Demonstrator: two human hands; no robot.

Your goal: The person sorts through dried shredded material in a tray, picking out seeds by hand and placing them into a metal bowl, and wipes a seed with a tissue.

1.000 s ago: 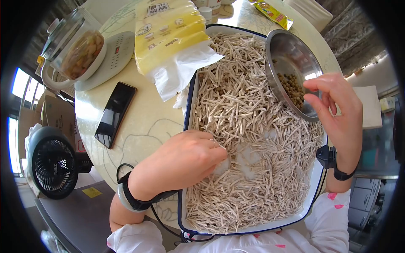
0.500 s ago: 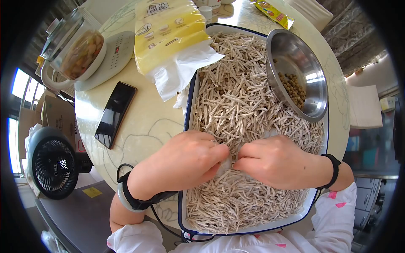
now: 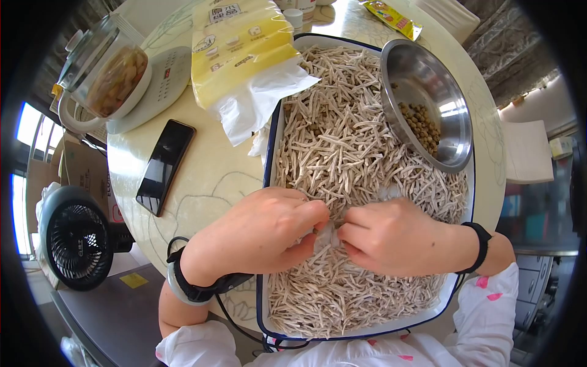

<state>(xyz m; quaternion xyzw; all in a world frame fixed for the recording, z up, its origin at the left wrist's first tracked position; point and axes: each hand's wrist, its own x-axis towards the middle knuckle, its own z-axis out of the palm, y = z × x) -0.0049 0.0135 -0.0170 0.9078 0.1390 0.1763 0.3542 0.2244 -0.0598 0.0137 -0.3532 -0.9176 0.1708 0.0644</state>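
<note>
A white tray with a dark blue rim (image 3: 262,306) is filled with thin, pale dried strips (image 3: 342,134). Over its middle, my left hand (image 3: 266,229) and my right hand (image 3: 400,238) face each other, a small gap between their fingertips. Both hands have thumb and fingers pinched together among the strips. Whatever the fingers hold is too small or hidden to name. A steel bowl (image 3: 452,110) with small brown round pieces (image 3: 422,125) rests tilted on the strips at the tray's upper right.
Left of the tray lie a black phone (image 3: 165,167) and a yellow tissue pack (image 3: 244,46). A glass pot (image 3: 116,79) stands on a white base at the upper left. A black fan (image 3: 79,238) is at the far left, a yellow packet (image 3: 394,20) at the top.
My right hand has come from the steel bowl down to the middle of the tray, beside my left hand. My left hand has stayed nearly in place, its fingers slightly shifted.
</note>
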